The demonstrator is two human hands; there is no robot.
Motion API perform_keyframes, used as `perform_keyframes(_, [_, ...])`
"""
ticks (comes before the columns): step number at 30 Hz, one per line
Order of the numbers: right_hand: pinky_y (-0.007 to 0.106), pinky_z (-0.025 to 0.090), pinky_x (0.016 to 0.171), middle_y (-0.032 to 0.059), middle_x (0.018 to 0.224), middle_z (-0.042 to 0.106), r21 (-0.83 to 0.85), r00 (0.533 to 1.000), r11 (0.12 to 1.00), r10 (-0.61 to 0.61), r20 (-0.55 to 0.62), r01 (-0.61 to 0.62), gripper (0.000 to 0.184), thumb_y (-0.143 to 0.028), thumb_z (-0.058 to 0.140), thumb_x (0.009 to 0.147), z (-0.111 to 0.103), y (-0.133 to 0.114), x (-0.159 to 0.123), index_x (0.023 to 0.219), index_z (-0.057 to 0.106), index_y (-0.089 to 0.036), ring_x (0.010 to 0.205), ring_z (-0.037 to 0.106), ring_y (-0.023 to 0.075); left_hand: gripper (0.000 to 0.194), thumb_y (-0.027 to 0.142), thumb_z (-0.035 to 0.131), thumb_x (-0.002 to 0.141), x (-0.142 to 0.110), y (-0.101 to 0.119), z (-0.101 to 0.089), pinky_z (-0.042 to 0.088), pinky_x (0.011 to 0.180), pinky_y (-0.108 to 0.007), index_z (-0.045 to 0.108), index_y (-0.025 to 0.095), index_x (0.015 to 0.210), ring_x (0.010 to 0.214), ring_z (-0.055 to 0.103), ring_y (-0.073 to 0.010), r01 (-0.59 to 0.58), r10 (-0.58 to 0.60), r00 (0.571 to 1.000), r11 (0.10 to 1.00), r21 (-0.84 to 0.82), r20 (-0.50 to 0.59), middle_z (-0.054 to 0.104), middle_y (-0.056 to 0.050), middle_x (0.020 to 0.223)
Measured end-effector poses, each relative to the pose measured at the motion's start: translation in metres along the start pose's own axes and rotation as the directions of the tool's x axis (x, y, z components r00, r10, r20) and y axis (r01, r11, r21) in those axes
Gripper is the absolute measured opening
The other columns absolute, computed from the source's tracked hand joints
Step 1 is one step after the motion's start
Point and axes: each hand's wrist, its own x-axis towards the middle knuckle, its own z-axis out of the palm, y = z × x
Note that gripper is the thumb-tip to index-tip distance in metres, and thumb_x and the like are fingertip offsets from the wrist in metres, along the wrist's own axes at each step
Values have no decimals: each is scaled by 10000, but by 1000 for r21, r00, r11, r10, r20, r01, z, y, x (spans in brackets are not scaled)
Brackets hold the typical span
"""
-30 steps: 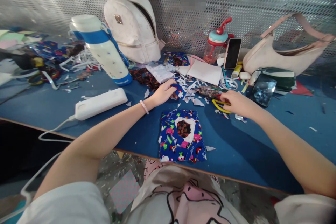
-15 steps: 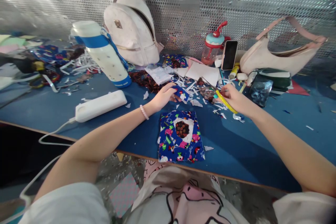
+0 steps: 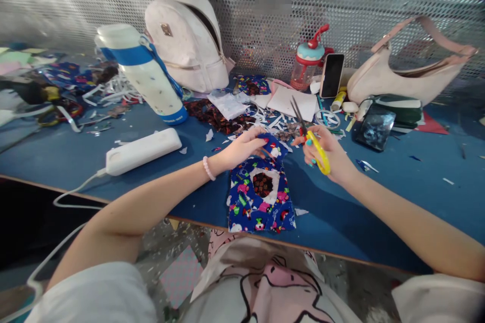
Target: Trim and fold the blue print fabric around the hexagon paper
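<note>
My left hand point(image 3: 246, 146) pinches a small blue printed fabric scrap point(image 3: 276, 146) just above the table. My right hand point(image 3: 326, 154) grips yellow-handled scissors point(image 3: 308, 128), blades pointing up and away, a short way right of the scrap. Below both hands lies a blue cartoon-print fabric piece point(image 3: 261, 197) with a white patch and a dark centre, reaching the near edge of the blue table point(image 3: 341, 212).
At the back stand a white backpack point(image 3: 185, 35), a white-and-blue bottle point(image 3: 144, 73), a red drink bottle point(image 3: 308, 63), a propped phone point(image 3: 332, 75) and a cream handbag point(image 3: 401, 73). A white power strip point(image 3: 142, 150) lies left. Paper and fabric scraps point(image 3: 242, 111) litter the middle.
My right hand picked up the yellow scissors from the table and raised them. My left hand lifted the small blue scrap and drew it nearer, over the fabric piece's top edge.
</note>
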Motion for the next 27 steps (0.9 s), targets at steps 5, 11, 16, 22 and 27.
perform_keyframes(5, [197,360,421,-79,707,562,29,990,992,127,-61,-126,594,-350,830,502,16,13,-10,878,381,-251,469,439,56,13,155,506,860,-8,-1,11,473,555,-170,497,162,866,643,647,-88,-69,60,996,988,137,70,598,26,751])
perform_keyframes(11, [204,379,421,-82,725,565,93,989,993,89,-115,-78,524,-307,791,551,23,14,-17,878,386,-250,445,427,44,201,355,580,851,-15,3,15,495,587,-213,571,154,838,659,637,-117,-33,18,990,994,101,143,656,-21,748])
perform_keyframes(16, [205,381,426,-86,726,550,134,979,991,51,-199,-24,471,-296,762,594,31,10,-27,869,383,-256,447,414,43,265,391,635,796,-26,4,23,503,649,-240,653,139,876,717,634,-141,-174,87,947,948,267,310,697,-62,810])
perform_keyframes(22, [210,383,435,-84,697,546,135,986,990,66,-155,-45,512,-304,786,566,35,11,-32,880,384,-265,478,444,65,196,334,571,836,-30,4,28,480,646,-228,630,151,798,690,600,-131,-372,264,926,770,518,271,669,-24,759])
perform_keyframes(27, [203,359,432,-86,684,553,111,993,992,65,-101,-54,518,-323,789,572,34,10,-31,874,372,-261,462,441,60,204,276,512,829,-27,4,26,430,595,-218,573,161,672,607,546,-108,-301,243,954,771,561,177,618,-1,653])
